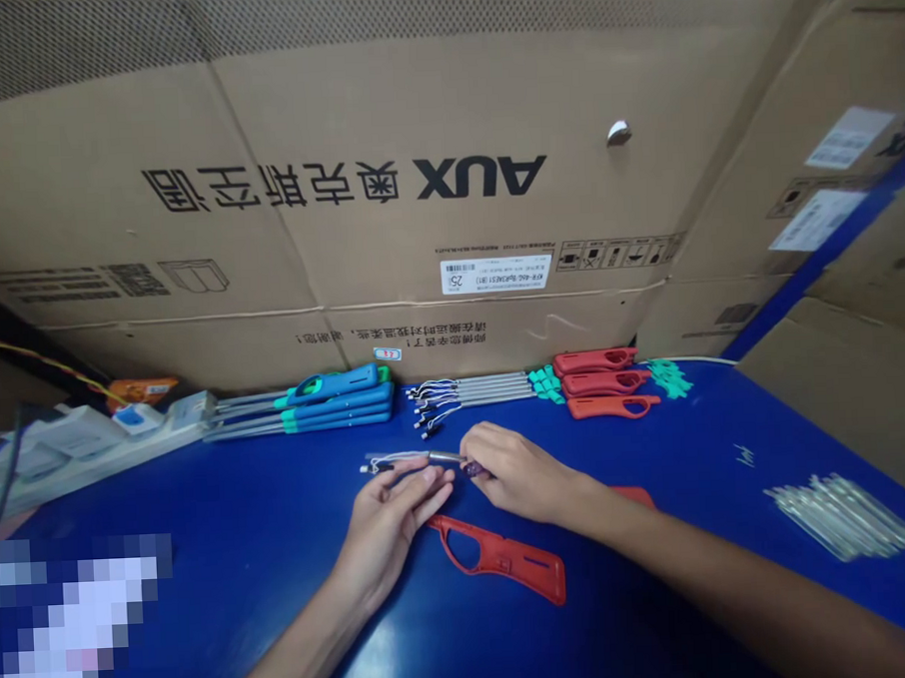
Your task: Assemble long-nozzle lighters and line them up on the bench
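While wired metal lighter tube [420,461] is being pinched by right grip [514,471], left grip [390,530] is being held half-open beneath it, its hold unclear.

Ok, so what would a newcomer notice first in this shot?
The huge AUX cardboard carton fills the background behind the blue workbench. At the centre, the left hand and right hand hold a slim metal tube with wires, just above a red plastic handle shell. Blue plastic handles lie at the bench's far left.
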The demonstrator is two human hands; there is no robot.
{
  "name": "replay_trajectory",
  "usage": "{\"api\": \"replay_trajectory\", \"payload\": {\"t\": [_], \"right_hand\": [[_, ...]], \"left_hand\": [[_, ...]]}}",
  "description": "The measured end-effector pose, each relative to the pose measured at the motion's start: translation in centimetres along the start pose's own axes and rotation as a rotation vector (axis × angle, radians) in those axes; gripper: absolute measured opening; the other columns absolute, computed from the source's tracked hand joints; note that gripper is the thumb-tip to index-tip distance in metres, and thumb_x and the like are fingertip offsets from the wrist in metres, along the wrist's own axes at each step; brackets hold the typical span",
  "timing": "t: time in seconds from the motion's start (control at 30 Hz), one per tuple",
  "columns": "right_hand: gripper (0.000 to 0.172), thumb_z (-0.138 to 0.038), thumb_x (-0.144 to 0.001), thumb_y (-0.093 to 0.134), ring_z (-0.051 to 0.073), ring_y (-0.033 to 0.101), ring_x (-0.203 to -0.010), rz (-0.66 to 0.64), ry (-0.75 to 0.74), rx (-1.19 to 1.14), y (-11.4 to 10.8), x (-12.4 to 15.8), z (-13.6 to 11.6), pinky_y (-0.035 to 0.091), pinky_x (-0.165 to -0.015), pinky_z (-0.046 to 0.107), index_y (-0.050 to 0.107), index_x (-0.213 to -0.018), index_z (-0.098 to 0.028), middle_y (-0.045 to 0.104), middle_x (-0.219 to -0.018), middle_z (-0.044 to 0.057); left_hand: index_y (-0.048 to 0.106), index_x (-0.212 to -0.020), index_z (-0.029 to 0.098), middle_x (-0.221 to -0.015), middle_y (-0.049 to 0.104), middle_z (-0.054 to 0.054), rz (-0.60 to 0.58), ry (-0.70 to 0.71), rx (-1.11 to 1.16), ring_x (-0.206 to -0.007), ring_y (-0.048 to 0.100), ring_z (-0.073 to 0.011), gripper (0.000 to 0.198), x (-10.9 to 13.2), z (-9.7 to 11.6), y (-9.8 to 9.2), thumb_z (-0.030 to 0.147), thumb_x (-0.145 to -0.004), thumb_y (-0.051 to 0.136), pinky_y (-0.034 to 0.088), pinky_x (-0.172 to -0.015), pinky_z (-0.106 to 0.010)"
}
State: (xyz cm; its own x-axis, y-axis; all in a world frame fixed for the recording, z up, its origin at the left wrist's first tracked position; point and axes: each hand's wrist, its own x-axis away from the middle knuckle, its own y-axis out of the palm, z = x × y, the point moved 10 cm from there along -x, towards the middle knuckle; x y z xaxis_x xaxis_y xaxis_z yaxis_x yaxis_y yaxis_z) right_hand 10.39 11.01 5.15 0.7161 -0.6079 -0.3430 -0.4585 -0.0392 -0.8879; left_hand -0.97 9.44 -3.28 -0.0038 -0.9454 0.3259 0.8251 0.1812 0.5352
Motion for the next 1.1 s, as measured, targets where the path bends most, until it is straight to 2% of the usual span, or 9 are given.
{"api": "replay_trajectory", "payload": {"t": [0.1,0.17,0.27,0.37,0.5,0.77,1.1], "right_hand": [[0.020,0.002,-0.079,0.049,0.016,0.050,-0.077,-0.002,0.034,0.002,-0.3,-0.1,1.8,0.042,-0.071,0.026,0.050,-0.080,-0.018,0.057,-0.083,0.004],[0.021,0.003,-0.079,0.049,0.015,0.050,-0.073,-0.022,0.045,0.013,-0.5,0.0,3.2,0.041,-0.069,0.026,0.050,-0.077,-0.018,0.056,-0.078,0.003],[0.023,0.004,-0.079,0.049,0.015,0.050,-0.070,-0.059,0.058,0.037,-0.3,0.4,5.3,0.041,-0.068,0.027,0.051,-0.073,-0.018,0.056,-0.073,0.002],[0.022,0.003,-0.079,0.048,0.017,0.052,-0.074,-0.067,0.087,0.069,0.2,0.7,7.0,0.042,-0.071,0.029,0.054,-0.075,-0.018,0.058,-0.075,0.003],[0.023,0.003,-0.077,0.048,0.018,0.053,-0.080,-0.039,0.133,0.109,0.6,0.5,8.4,0.043,-0.074,0.030,0.057,-0.081,-0.017,0.060,-0.083,0.006],[0.020,0.002,-0.078,0.048,0.020,0.053,-0.080,0.017,0.217,0.192,0.5,-0.6,9.8,0.042,-0.075,0.031,0.056,-0.077,-0.017,0.060,-0.081,0.007],[0.020,0.001,-0.080,0.052,0.022,0.054,-0.084,0.036,0.269,0.208,0.6,-1.4,10.2,0.041,-0.076,0.030,0.053,-0.073,-0.018,0.061,-0.079,0.008]], "left_hand": [[0.069,-0.092,0.008,-0.083,0.075,-0.013,-0.024,-0.106,-0.101,-0.084,0.073,-0.0241,0.031,0.3,-0.9,0.2,0.013,-0.066,0.083,0.059,-0.082,-0.031],[0.070,-0.088,0.008,-0.077,0.074,-0.011,-0.066,-0.141,-0.186,-0.075,0.073,-0.0206,0.027,0.6,-1.2,0.5,0.019,-0.066,0.083,0.060,-0.074,-0.027],[0.068,-0.078,0.010,-0.063,0.070,-0.005,-0.170,-0.071,-0.335,-0.059,0.067,-0.0145,0.022,0.9,-0.5,1.5,0.027,-0.070,0.079,0.056,-0.059,-0.022],[0.066,-0.072,0.012,-0.056,0.066,-0.002,-0.251,0.036,-0.520,-0.046,0.059,-0.0106,0.018,1.1,0.6,2.4,0.028,-0.070,0.075,0.049,-0.048,-0.020],[0.064,-0.072,0.014,-0.053,0.062,0.001,-0.238,0.128,-0.659,-0.039,0.052,-0.0090,0.016,0.9,1.7,2.3,0.029,-0.070,0.071,0.043,-0.041,-0.019],[0.065,-0.073,0.015,-0.057,0.059,0.001,-0.204,0.251,-0.808,-0.046,0.052,-0.0102,0.014,0.7,2.9,1.8,0.029,-0.073,0.066,0.045,-0.045,-0.020],[0.066,-0.071,0.017,-0.060,0.059,0.001,-0.211,0.388,-0.984,-0.055,0.053,-0.0124,0.018,1.4,3.5,2.4,0.032,-0.079,0.063,0.043,-0.054,-0.021]]}}
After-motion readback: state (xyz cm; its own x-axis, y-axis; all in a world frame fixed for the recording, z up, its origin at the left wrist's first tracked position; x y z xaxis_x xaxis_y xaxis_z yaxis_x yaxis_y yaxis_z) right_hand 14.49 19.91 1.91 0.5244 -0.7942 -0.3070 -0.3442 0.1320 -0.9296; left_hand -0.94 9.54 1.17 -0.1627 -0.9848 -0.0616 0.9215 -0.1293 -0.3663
